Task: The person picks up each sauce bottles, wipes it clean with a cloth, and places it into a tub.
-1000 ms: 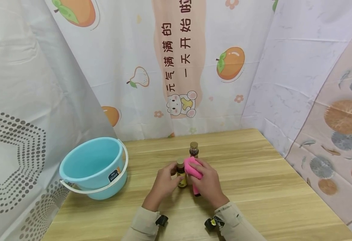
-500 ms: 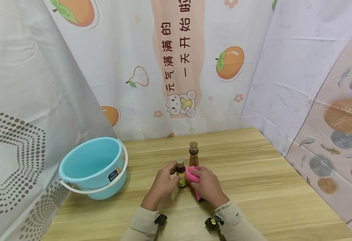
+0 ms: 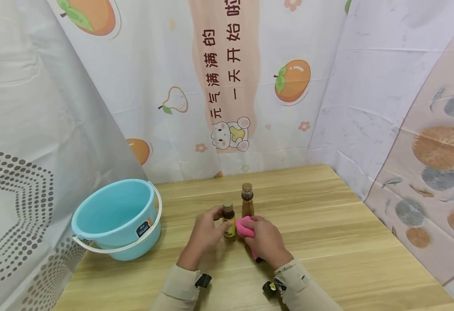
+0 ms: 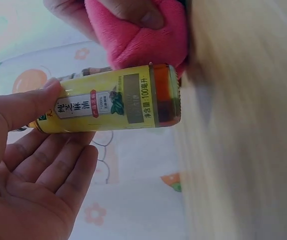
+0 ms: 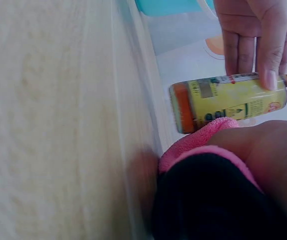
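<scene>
My left hand [image 3: 205, 233] pinches a small sesame oil bottle [image 3: 230, 229], thumb on the front and fingers behind. The bottle stands upright, its base close over the tabletop; the left wrist view shows its yellow label [image 4: 98, 102] and brown oil at the bottom. My right hand [image 3: 267, 239] grips a bunched pink cloth [image 3: 245, 226] just right of that bottle. Fluffy pink fabric bulges beside the label in the left wrist view, and a black part [image 5: 213, 195] of the bundle fills the right wrist view's foreground. Behind the cloth stands a second brown bottle [image 3: 247, 205] with a gold cap, its lower part hidden.
A light blue bucket [image 3: 81, 218] with a white handle stands at the table's left side. The wooden table [image 3: 351, 259] runs back to a printed curtain [image 3: 165, 142], and another curtain [image 3: 367, 108] hangs along the right.
My right hand and the cloth have come nearer to me, uncovering more of the rear bottle. My left hand keeps its hold on the sesame oil bottle. The head view has shifted slightly.
</scene>
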Available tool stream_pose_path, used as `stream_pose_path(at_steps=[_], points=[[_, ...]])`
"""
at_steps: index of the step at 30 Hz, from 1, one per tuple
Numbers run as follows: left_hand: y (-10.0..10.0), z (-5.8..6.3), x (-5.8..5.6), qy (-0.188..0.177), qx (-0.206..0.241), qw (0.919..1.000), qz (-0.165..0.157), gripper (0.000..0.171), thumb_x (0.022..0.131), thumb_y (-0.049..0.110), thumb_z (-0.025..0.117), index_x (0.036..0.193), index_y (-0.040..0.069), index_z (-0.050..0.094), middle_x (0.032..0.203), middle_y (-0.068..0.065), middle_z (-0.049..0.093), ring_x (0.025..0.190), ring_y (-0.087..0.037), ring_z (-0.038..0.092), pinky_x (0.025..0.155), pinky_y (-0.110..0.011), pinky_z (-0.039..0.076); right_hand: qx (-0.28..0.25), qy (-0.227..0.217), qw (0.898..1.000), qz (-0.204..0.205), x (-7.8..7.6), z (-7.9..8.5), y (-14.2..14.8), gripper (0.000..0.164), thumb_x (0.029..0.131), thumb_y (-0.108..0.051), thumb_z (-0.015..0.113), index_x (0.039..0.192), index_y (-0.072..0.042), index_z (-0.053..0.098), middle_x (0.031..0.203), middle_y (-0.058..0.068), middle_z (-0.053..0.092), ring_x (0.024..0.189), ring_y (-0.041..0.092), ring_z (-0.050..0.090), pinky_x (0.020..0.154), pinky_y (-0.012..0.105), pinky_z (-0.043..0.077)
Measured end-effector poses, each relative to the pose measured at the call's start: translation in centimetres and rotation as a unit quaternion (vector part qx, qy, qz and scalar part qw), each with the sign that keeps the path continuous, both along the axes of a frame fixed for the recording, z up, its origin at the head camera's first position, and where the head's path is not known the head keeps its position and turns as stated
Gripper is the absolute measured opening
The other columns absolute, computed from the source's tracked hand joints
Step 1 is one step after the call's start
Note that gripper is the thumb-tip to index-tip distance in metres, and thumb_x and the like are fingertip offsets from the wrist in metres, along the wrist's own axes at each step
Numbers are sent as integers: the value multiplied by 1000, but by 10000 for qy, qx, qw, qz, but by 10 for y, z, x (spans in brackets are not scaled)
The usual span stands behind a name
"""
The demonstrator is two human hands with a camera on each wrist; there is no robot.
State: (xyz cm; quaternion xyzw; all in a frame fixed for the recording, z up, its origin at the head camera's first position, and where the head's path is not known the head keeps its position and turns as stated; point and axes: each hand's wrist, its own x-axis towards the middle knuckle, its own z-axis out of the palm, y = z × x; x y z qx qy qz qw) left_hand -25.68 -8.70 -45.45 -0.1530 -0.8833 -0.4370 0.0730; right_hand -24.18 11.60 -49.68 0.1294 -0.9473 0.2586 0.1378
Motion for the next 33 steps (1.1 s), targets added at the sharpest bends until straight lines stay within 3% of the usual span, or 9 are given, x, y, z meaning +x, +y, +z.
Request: stream_pose_path(at_steps=[11, 21, 27, 33], points=[[-12, 40, -4, 723, -25, 9970, 266, 44, 89, 28, 84, 128, 12, 71, 112, -5, 78, 106, -22, 75, 95, -50, 59, -16, 61, 10000, -5, 0, 1, -1, 37, 82, -29, 89, 117, -21, 81, 129, 14, 70, 106, 32, 72, 83, 47, 61], [-37, 86, -7, 1609, 4, 9859, 457, 40, 89, 33, 84, 121, 10, 75, 102, -8, 79, 91, -22, 76, 85, -46, 63, -41, 85, 9999, 48, -1, 0, -1, 36, 82, -28, 89, 116, -22, 81, 130, 13, 70, 108, 33, 72, 84, 47, 61], [-58, 114, -5, 1640, 71, 9838, 725, 41, 94, 39, 78, 126, 14, 73, 110, -7, 76, 92, -22, 74, 77, -44, 63, -17, 77, 9999, 63, -1, -2, -1, 34, 82, -26, 88, 115, -22, 81, 130, 14, 70, 107, 33, 72, 82, 46, 61], [-81, 137, -8, 1612, -9, 9807, 1107, 41, 95, 48, 74, 123, 19, 75, 101, -4, 76, 82, -19, 72, 71, -40, 60, -2, 54, 10000, 40, -1, -4, -1, 33, 81, -25, 88, 113, -23, 81, 130, 14, 70, 107, 33, 72, 82, 46, 61]])
